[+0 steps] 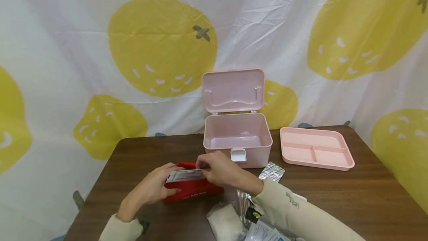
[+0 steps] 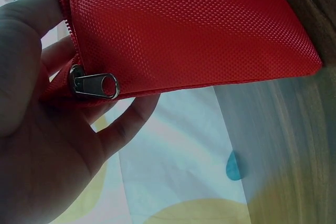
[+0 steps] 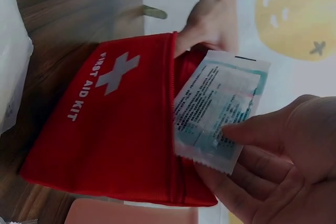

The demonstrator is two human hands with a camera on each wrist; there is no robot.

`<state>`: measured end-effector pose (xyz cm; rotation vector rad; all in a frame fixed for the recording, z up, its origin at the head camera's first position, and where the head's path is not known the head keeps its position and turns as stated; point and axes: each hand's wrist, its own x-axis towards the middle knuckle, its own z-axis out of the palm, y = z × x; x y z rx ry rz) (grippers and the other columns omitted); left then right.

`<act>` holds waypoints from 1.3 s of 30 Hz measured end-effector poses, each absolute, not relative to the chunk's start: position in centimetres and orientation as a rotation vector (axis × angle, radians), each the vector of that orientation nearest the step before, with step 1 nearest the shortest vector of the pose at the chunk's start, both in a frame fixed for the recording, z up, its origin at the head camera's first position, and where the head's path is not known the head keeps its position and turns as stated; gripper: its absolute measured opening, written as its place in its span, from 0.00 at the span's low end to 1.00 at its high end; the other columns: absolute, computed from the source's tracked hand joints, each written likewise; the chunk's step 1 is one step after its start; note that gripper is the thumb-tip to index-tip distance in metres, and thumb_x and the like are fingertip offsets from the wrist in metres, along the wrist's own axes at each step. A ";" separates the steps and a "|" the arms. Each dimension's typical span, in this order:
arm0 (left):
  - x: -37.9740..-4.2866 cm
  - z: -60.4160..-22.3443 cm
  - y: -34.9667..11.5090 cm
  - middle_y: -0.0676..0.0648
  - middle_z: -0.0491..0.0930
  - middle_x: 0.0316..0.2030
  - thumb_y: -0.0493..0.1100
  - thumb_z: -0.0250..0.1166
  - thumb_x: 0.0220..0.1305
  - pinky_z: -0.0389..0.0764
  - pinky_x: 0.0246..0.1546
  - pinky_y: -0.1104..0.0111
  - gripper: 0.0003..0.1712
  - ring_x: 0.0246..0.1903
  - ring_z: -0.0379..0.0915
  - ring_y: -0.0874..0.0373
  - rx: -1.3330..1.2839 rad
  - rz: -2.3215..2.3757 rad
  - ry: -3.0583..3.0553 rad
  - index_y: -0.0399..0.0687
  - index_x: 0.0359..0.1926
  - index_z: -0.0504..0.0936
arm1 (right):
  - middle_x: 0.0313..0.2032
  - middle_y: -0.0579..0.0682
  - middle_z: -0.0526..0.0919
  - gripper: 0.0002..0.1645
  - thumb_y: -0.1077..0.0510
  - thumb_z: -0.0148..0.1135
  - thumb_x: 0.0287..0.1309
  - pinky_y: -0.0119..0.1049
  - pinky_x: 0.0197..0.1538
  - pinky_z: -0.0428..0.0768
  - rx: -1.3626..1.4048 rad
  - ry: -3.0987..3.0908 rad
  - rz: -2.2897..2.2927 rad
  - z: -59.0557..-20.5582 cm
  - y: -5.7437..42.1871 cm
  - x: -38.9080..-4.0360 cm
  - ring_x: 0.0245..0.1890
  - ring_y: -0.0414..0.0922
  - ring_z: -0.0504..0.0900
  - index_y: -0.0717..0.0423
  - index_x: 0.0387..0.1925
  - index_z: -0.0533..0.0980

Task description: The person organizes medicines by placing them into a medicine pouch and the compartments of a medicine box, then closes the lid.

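A red first aid kit pouch (image 1: 197,190) stands on the table with its zipped mouth open at the top. My left hand (image 1: 152,185) grips it at one end of the mouth, thumb on the front side; beside that hand hangs the metal zipper pull (image 2: 97,86). A flat white packet with teal edging and small print (image 3: 218,103) sticks partway out of the mouth. Between thumb and fingers, my right hand (image 1: 220,168) pinches this packet near one end. Its lower part is hidden inside the pouch.
Behind the pouch stands a pink box (image 1: 236,120) with its lid raised. A pink divided tray (image 1: 301,155) lies to its right. Near my right forearm are a silver blister pack (image 1: 272,171), a wrapped white bundle (image 1: 226,223), metal tools (image 1: 243,203) and small packets (image 1: 259,231).
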<state>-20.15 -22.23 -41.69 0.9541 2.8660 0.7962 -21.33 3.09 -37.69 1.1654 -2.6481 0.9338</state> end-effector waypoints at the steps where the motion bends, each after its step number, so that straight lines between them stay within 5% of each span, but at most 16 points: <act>1: -20.1 -41.7 -22.2 0.55 0.78 0.47 0.41 0.77 0.51 0.80 0.50 0.57 0.30 0.45 0.77 0.59 0.950 0.779 2.876 0.47 0.57 0.79 | 0.28 0.45 0.85 0.07 0.67 0.65 0.53 0.32 0.35 0.79 1.159 -2.659 0.888 -37.7 3.0 -21.2 0.27 0.39 0.77 0.52 0.33 0.82; 17: -20.1 -41.6 -22.1 0.51 0.79 0.48 0.41 0.76 0.52 0.81 0.50 0.57 0.31 0.45 0.77 0.56 0.924 0.712 2.891 0.46 0.58 0.79 | 0.22 0.43 0.81 0.06 0.63 0.66 0.52 0.34 0.24 0.74 1.113 -2.810 0.486 -38.9 0.3 -20.5 0.20 0.40 0.75 0.47 0.31 0.81; 39: -20.2 -41.5 -21.9 0.51 0.79 0.48 0.42 0.77 0.51 0.83 0.45 0.60 0.31 0.43 0.77 0.57 0.892 0.721 2.887 0.46 0.58 0.79 | 0.23 0.42 0.82 0.06 0.62 0.67 0.51 0.35 0.26 0.78 1.059 -2.888 0.468 -39.6 0.0 -20.4 0.20 0.40 0.74 0.46 0.30 0.84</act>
